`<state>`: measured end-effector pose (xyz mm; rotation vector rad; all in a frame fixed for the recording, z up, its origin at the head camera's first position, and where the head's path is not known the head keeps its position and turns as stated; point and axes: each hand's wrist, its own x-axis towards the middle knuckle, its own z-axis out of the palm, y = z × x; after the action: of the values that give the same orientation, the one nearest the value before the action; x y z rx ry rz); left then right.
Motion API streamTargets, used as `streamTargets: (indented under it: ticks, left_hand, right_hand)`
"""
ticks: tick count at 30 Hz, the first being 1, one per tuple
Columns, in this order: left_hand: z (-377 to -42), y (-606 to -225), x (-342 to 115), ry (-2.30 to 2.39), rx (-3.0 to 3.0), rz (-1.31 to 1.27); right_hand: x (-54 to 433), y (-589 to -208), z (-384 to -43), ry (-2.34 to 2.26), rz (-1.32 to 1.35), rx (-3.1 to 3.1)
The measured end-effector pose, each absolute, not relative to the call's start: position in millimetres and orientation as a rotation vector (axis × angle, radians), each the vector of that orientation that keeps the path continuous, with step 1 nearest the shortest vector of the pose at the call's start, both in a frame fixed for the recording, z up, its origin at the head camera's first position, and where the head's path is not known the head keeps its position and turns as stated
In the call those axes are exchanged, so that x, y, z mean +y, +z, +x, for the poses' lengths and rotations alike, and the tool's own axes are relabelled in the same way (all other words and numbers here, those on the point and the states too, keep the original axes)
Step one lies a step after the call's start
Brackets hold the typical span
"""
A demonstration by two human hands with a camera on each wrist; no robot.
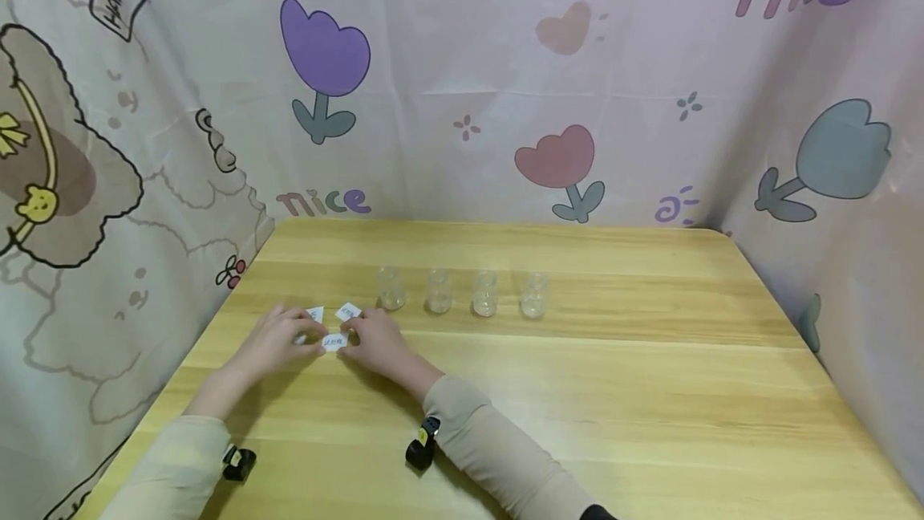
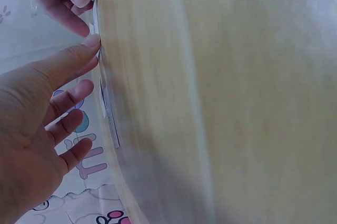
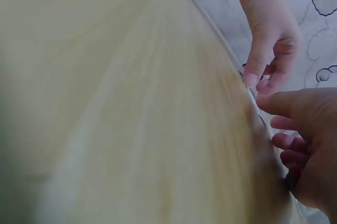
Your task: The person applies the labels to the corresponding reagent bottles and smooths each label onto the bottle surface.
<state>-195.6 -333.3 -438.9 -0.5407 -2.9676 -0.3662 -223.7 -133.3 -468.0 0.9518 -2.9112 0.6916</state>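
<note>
A small white paper slip (image 1: 334, 342) with handwriting lies close over the table between my two hands. My left hand (image 1: 277, 339) has thumb and index fingertips at the slip's left end, the other fingers loosely spread in the left wrist view. At its right end, the thumb and index finger of my right hand (image 1: 377, 342) pinch the edge. Just beyond is a second written slip (image 1: 348, 311), close to the right hand's fingers. Another slip (image 1: 315, 314) shows partly behind the left fingers. In the wrist views the slips appear nearly edge-on.
Several small clear glass jars stand in a row beyond and right of the hands, from the leftmost jar (image 1: 391, 289) to the rightmost jar (image 1: 534, 295). The wooden table (image 1: 613, 392) meets a printed cloth (image 1: 447, 38) at its back and sides.
</note>
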Motion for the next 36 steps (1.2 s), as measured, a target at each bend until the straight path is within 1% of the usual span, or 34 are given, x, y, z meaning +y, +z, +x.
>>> streamTargets:
  ticks: [11, 21, 36]
  left_hand:
    - [-195.4, -441.2, -335.7, -0.441, -2.987, -0.522]
    - [-202.0, -439.2, -328.4, -0.419, -2.991, -0.543]
    - [-205.3, -437.8, -324.4, -0.407, -2.978, -0.604]
  right_hand:
    - [-138.0, -467.7, -221.9, 0.582, 0.919, -2.905]
    - [-140.2, -466.6, -221.3, 0.560, 0.848, -2.920]
    - [-141.5, -462.9, -221.7, 0.535, 0.836, -2.917]
